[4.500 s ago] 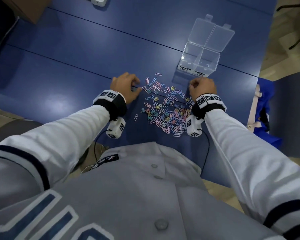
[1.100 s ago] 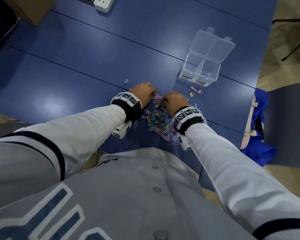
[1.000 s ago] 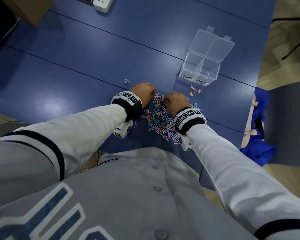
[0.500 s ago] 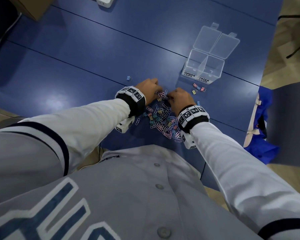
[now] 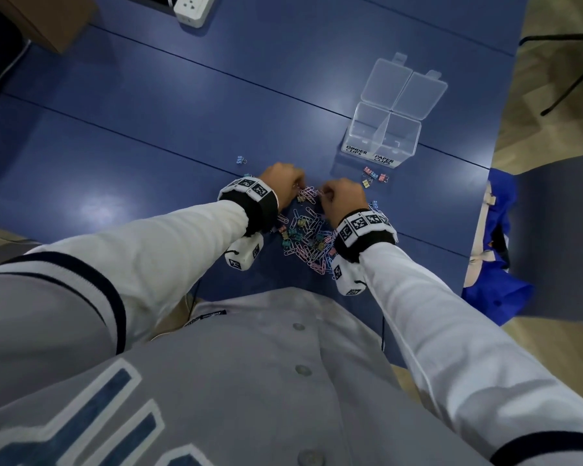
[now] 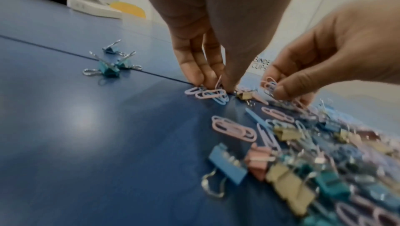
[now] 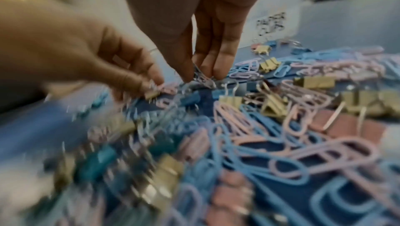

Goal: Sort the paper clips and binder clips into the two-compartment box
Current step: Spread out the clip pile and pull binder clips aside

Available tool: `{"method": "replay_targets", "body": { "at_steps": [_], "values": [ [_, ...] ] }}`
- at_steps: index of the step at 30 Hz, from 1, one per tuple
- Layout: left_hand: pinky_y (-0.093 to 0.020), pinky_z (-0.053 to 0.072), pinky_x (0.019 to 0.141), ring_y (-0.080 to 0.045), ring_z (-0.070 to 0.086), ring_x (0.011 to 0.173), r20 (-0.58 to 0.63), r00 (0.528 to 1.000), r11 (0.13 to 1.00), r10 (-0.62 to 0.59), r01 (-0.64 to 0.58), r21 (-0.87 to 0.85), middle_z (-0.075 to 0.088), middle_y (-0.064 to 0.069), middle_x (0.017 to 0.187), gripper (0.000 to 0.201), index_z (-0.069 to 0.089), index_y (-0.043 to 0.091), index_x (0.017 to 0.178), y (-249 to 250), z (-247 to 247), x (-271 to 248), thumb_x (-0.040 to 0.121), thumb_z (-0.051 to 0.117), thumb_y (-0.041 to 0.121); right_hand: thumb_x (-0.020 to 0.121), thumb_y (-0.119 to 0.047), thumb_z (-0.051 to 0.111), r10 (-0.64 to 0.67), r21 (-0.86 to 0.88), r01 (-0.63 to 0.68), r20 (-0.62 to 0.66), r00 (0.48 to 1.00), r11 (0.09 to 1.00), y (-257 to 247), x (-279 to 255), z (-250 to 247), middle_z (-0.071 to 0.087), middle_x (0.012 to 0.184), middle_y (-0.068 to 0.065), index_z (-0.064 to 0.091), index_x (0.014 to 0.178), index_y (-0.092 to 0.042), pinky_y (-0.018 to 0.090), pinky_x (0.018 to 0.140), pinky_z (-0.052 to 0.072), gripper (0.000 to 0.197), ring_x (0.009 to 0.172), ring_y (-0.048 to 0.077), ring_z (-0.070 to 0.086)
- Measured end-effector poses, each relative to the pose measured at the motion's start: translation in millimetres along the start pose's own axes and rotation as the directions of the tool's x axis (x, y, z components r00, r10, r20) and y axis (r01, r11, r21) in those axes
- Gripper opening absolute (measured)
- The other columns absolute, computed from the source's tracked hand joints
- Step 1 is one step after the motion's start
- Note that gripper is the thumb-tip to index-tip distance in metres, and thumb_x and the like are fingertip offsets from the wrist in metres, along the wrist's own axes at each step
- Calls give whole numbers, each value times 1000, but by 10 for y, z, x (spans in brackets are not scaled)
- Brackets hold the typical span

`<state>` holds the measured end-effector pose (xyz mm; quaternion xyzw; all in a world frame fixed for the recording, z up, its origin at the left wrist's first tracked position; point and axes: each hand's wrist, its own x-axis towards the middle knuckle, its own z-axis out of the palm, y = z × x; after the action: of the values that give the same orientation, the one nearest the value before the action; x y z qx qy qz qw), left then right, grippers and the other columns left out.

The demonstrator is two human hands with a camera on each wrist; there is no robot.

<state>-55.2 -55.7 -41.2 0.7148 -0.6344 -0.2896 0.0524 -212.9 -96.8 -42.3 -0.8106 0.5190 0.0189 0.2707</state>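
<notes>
A mixed pile of paper clips and binder clips (image 5: 308, 235) lies near the front edge of a blue table (image 5: 148, 129), wide bare surface to the left. The left hand (image 5: 280, 186) pinches pink paper clips; the right hand (image 5: 344, 200) pinches several too. The two-compartment box (image 5: 382, 136) stands open, beyond the right hand.

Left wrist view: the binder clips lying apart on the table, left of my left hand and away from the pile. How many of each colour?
Teal binder clips: 2
Blue binder clip: 1
Total: 3
</notes>
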Motion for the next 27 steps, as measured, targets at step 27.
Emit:
{"method": "replay_targets", "body": {
  "at_steps": [27],
  "values": [
    [-2, 42, 59, -4, 54, 60, -286, 957, 883, -45, -96, -459, 56, 15, 62, 14, 73, 17, 91, 1307, -624, 1237, 79, 69, 13, 71, -21, 77, 484, 612, -276, -202, 851, 741, 858, 676, -1172, 73, 78, 2, 77, 93, -17, 26, 75, 58, 22, 63, 11, 65]
  ]
}}
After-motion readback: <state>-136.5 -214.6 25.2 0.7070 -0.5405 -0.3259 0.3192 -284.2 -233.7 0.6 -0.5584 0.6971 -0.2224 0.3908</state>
